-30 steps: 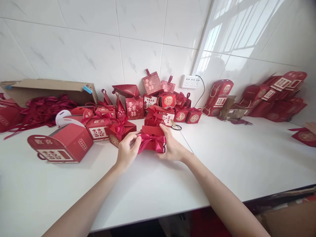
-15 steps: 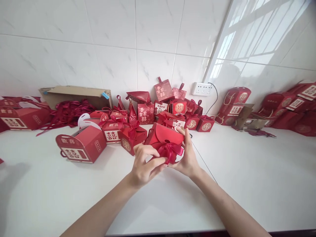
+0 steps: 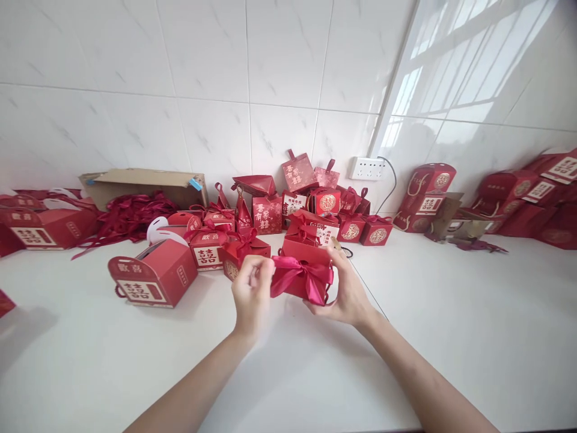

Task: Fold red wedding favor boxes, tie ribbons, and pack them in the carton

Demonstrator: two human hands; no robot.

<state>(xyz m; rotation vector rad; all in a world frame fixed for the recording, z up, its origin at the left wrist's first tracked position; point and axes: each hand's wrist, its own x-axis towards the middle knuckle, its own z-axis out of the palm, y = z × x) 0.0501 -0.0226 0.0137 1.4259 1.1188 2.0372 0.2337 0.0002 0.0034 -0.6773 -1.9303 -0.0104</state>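
Observation:
A small red gift box (image 3: 295, 248) is held above the table, its front crossed by a dark pink satin ribbon bow (image 3: 304, 278). My right hand (image 3: 349, 294) grips the box from its right side, thumb and fingers around the edge. At the left, my left hand (image 3: 253, 291) is closed in a pinch on the left end of the ribbon, drawing it out sideways from the bow. The fingers of the left hand are slightly blurred. Just behind the left hand stands a red box with a ribbon bow (image 3: 247, 245).
A larger red handled box (image 3: 155, 273) stands at the left. Behind it, a cardboard carton (image 3: 144, 178) holds a heap of ribbons (image 3: 135, 213). Several small gift boxes (image 3: 268, 213) crowd against the wall below a white power strip (image 3: 367, 168). More red boxes (image 3: 518, 198) are stacked far right.
My left hand has moved left, pulling the ribbon's left end outward, so the bow spreads wider. The box has tilted, its bow facing me more. The view has tipped up slightly.

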